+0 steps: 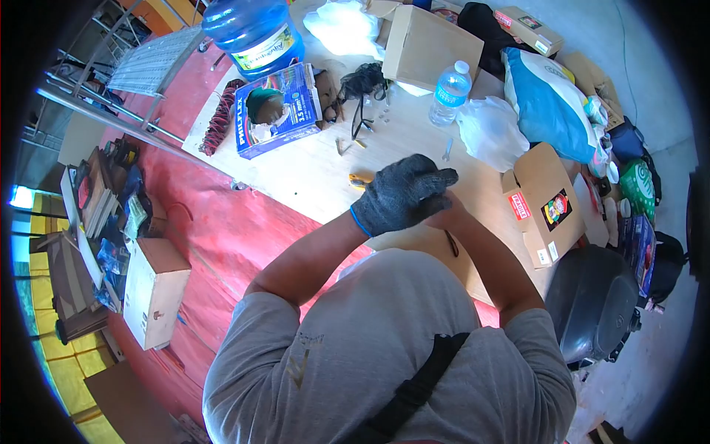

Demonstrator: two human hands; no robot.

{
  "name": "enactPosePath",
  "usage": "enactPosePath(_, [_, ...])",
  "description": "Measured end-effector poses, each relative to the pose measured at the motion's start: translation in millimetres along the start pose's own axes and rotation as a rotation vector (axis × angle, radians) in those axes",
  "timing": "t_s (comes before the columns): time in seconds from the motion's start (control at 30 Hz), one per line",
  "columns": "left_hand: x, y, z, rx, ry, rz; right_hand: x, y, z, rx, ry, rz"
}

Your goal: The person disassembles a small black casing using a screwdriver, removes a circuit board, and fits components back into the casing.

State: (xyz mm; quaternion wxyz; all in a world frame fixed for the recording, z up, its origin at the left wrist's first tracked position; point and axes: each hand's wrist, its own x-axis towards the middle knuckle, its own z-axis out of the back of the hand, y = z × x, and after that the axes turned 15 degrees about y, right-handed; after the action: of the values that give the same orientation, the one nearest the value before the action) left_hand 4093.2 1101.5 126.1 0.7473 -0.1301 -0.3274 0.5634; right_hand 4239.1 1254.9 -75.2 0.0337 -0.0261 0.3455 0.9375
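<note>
My left hand (397, 196) wears a dark grey glove with a blue cuff, its fingers bent in front of me over my right hand. What they grip is hidden. My right hand (450, 211) meets it from the right; bare skin shows near the wrist, and its fingers are mostly hidden by dark glove material. Just left of the gloved hand, a yellow tool (360, 180) lies on the wooden table (296, 181). Beyond my hands are a small wrench (447, 149) and black straps (362, 85).
At the table's back left stand a large blue water jug (255, 37) and an open Philflex box (277, 111). A water bottle (450, 95) and white plastic bag (493, 133) stand ahead. On the right are a cardboard box (545, 203) and black case (594, 302).
</note>
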Motion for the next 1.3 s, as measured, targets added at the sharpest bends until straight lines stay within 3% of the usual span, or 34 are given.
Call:
enactPosePath(0.03, [-1,-1,1,0.031,0.045,0.058,-1,4,3,-0.002,0.002,-0.009])
enactPosePath(0.13, [5,1,-9,-0.153,-0.162,-0.092,-7,22,14,-0.034,-0.001,-0.063])
enactPosePath(0.27, [-1,7,-7,-0.024,-0.043,0.055,-9,24,16,-0.074,0.035,-0.068])
enactPosePath(0.33, [-1,11,-8,-0.020,-0.100,0.000,-7,11,10,-0.174,0.104,-0.104])
enactPosePath(0.47, [3,6,-11,-0.166,-0.148,-0.076,-7,13,4,-0.074,0.015,-0.049])
enactPosePath(0.53, [2,3,-5,-0.070,-0.099,-0.046,-7,19,10,-0.086,-0.025,0.025])
enactPosePath(0.57, [2,2,-1,-0.021,-0.076,-0.031,-8,27,18,-0.070,0.036,-0.056])
enactPosePath(0.67, [2,-2,2,0.023,-0.333,0.022,-9,39,34,-0.043,0.156,-0.252])
enactPosePath(0.8, [-20,10,6,-0.517,-0.573,0.199,-12,36,31,-0.038,0.127,-0.317])
enactPosePath(0.9, [-35,31,27,0.037,-0.521,0.111,-18,30,25,-0.029,0.064,-0.296])
enactPosePath(0.97, [-37,36,20,0.046,-0.445,0.165,-19,29,24,-0.006,0.048,-0.317])
enactPosePath(1.03, [-50,39,-1,-0.075,-0.110,0.474,-21,28,24,0.038,0.065,-0.382])
enactPosePath(1.1, [-55,47,-31,0.054,0.144,0.549,-22,25,24,0.018,0.016,-0.339])
enactPosePath(1.2, [-78,77,-99,0.072,0.235,0.472,-24,26,30,0.191,0.007,-0.391])
enactPosePath(1.3, [-71,57,-103,0.098,0.534,0.653,-30,14,27,0.304,-0.018,-0.477])
